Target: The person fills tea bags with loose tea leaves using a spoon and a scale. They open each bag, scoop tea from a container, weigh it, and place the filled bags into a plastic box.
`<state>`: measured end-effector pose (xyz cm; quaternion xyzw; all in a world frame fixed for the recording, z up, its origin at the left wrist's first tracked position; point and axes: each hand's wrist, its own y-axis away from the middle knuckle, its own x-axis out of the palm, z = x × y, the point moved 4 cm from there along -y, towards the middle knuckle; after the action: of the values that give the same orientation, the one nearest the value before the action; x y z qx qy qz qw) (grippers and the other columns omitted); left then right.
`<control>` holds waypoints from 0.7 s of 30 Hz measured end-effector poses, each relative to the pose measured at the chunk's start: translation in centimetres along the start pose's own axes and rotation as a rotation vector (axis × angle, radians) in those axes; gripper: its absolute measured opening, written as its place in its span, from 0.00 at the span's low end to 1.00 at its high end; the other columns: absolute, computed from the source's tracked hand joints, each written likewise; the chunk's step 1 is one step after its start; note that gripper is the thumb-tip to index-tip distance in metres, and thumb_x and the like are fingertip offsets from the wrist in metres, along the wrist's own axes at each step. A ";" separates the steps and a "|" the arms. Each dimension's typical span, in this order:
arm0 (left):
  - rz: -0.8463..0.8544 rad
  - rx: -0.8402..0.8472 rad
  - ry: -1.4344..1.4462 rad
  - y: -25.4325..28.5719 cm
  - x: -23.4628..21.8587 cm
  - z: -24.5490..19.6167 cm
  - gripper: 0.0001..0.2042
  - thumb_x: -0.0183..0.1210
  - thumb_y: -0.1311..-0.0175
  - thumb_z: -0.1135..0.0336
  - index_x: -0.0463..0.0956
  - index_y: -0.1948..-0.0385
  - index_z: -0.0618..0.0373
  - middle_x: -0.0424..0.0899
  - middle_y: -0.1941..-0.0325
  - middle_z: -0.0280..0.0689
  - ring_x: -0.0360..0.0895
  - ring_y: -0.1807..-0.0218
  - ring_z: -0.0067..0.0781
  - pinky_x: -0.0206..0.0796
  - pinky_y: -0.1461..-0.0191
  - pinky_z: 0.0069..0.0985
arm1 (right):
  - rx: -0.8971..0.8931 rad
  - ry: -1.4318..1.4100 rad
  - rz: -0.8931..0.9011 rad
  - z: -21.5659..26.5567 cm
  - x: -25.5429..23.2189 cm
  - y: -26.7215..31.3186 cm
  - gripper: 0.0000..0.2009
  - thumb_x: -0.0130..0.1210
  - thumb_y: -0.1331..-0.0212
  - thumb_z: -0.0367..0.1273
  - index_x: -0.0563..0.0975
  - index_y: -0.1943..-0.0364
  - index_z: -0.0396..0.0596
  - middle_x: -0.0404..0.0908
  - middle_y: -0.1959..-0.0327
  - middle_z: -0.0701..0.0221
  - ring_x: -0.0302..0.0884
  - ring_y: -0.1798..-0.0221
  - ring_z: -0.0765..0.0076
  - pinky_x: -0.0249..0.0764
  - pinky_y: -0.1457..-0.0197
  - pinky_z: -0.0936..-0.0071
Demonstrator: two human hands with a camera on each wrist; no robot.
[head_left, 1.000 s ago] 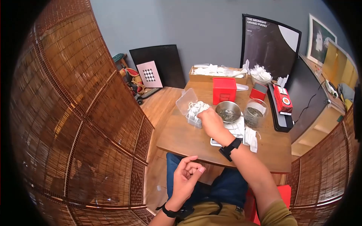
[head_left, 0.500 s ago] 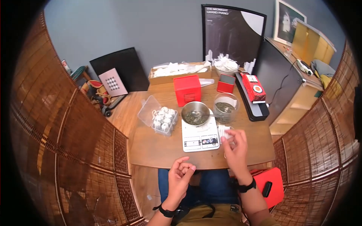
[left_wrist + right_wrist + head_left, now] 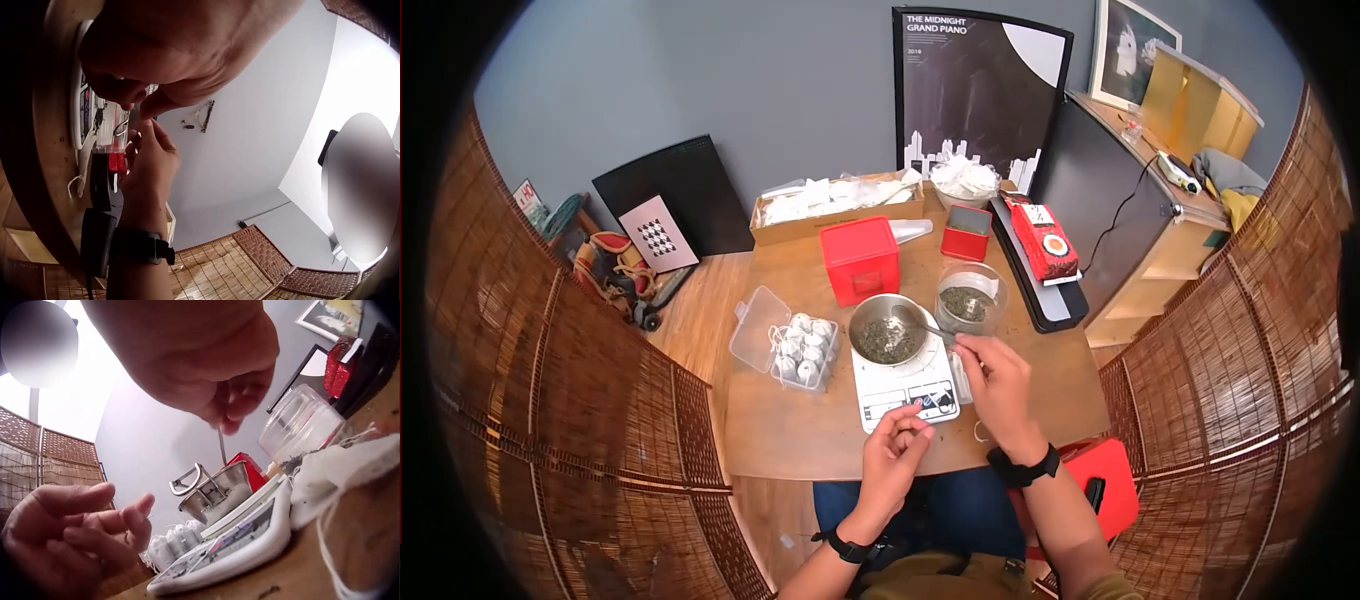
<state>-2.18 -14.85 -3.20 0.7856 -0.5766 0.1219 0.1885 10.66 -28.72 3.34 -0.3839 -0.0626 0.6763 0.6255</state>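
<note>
My right hand pinches the thin metal handle of a spoon that slants down into a steel bowl. Dried green leaves cover the bowl's bottom. The bowl stands on a white kitchen scale, its display toward me. Loosely curled and holding nothing, my left hand hovers at the scale's front edge. Just right of the bowl is a clear jar of the same leaves. Flat white drawstring bags lie beside the scale in the right wrist view, partly covered by my right hand in the head view.
On the left, an opened plastic box contains several filled white drawstring bags. Behind the bowl stand a red canister, a smaller red tin and a cardboard tray of white bags. A red packet lies at the right.
My right hand has gone from the box of filled bags, across to the right, and now grips the spoon. The left hand stays low near the table edge. The head view has turned rightward.
</note>
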 end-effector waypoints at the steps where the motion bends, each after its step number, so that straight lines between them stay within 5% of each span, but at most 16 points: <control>1: -0.001 -0.007 0.001 -0.2 0.7 -0.3 0.18 0.64 0.24 0.76 0.77 0.35 0.61 0.82 0.57 0.28 0.70 0.68 0.07 0.55 0.70 0.11 | 0.043 -0.041 -0.038 0.2 -0.7 0.4 0.06 0.66 0.31 0.25 0.88 0.53 0.39 0.90 0.62 0.61 0.88 0.65 0.62 0.80 0.61 0.68; 3: 0.000 -0.009 -0.015 -0.1 1.6 -0.8 0.17 0.62 0.21 0.72 0.78 0.35 0.61 0.80 0.61 0.26 0.68 0.69 0.07 0.53 0.71 0.12 | 0.082 -0.088 -0.075 0.1 -1.2 1.9 0.07 0.67 0.30 0.25 0.88 0.53 0.39 0.91 0.62 0.63 0.87 0.66 0.68 0.79 0.62 0.72; 5: -0.005 -0.011 -0.029 -0.3 2.1 -1.0 0.16 0.60 0.18 0.68 0.79 0.34 0.61 0.78 0.65 0.24 0.65 0.70 0.07 0.51 0.71 0.13 | 0.557 -0.563 -0.052 -1.8 -0.3 5.3 0.08 0.67 0.28 0.26 0.88 0.49 0.39 0.91 0.62 0.70 0.82 0.66 0.80 0.76 0.63 0.80; 8: -0.008 -0.003 -0.061 -0.4 2.3 -1.0 0.20 0.55 0.14 0.57 0.80 0.35 0.63 0.72 0.71 0.21 0.61 0.72 0.08 0.48 0.72 0.16 | 0.704 -0.905 0.054 0.0 0.8 8.9 0.11 0.67 0.27 0.27 0.87 0.46 0.38 0.89 0.62 0.74 0.79 0.65 0.86 0.74 0.63 0.84; 10: -0.054 0.046 -0.016 -0.5 2.3 -1.2 0.24 0.51 0.12 0.51 0.82 0.38 0.66 0.69 0.73 0.21 0.58 0.73 0.10 0.47 0.71 0.18 | 0.704 -0.933 0.155 1.1 1.5 10.5 0.11 0.68 0.28 0.28 0.87 0.46 0.39 0.88 0.63 0.74 0.78 0.66 0.87 0.73 0.63 0.84; 11: -0.151 -0.007 -0.037 -0.3 2.1 -1.4 0.25 0.50 0.13 0.49 0.86 0.50 0.66 0.69 0.74 0.22 0.58 0.74 0.12 0.47 0.71 0.19 | 0.699 -0.950 0.257 1.5 2.0 11.0 0.12 0.70 0.29 0.29 0.86 0.46 0.40 0.88 0.63 0.75 0.78 0.66 0.87 0.72 0.63 0.85; 14: -0.276 0.027 0.101 -0.1 -0.8 -0.9 0.24 0.51 0.12 0.51 0.85 0.60 0.64 0.68 0.77 0.22 0.58 0.76 0.11 0.46 0.73 0.19 | 0.635 -0.755 0.243 0.8 1.3 11.2 0.11 0.70 0.29 0.30 0.83 0.48 0.42 0.83 0.64 0.78 0.76 0.66 0.87 0.70 0.63 0.86; 15: -0.324 0.067 0.083 -0.2 -1.6 -1.6 0.25 0.50 0.13 0.49 0.78 0.73 0.56 0.67 0.80 0.24 0.57 0.78 0.14 0.44 0.75 0.21 | 0.573 -0.847 0.118 -0.5 1.4 11.3 0.10 0.68 0.28 0.28 0.79 0.48 0.44 0.80 0.63 0.80 0.74 0.65 0.87 0.70 0.61 0.85; 19: -0.330 0.068 0.139 -1.6 -5.7 -2.0 0.26 0.50 0.13 0.49 0.69 0.79 0.50 0.70 0.80 0.28 0.58 0.80 0.18 0.46 0.74 0.22 | 0.654 -0.770 0.000 -2.9 1.5 8.4 0.13 0.65 0.25 0.29 0.76 0.43 0.44 0.79 0.58 0.77 0.75 0.60 0.84 0.72 0.58 0.81; 21: -0.353 0.048 0.125 -2.6 -6.6 -1.4 0.26 0.51 0.14 0.49 0.69 0.79 0.50 0.70 0.81 0.28 0.59 0.80 0.19 0.47 0.74 0.22 | 0.834 -0.921 0.259 -2.4 2.9 7.0 0.16 0.63 0.23 0.32 0.76 0.39 0.42 0.79 0.56 0.74 0.76 0.58 0.80 0.74 0.57 0.77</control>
<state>-1.72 -7.87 -5.06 0.8697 -0.4141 0.1494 0.2235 6.72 -28.56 -3.56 0.2179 -0.0095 0.8097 0.5447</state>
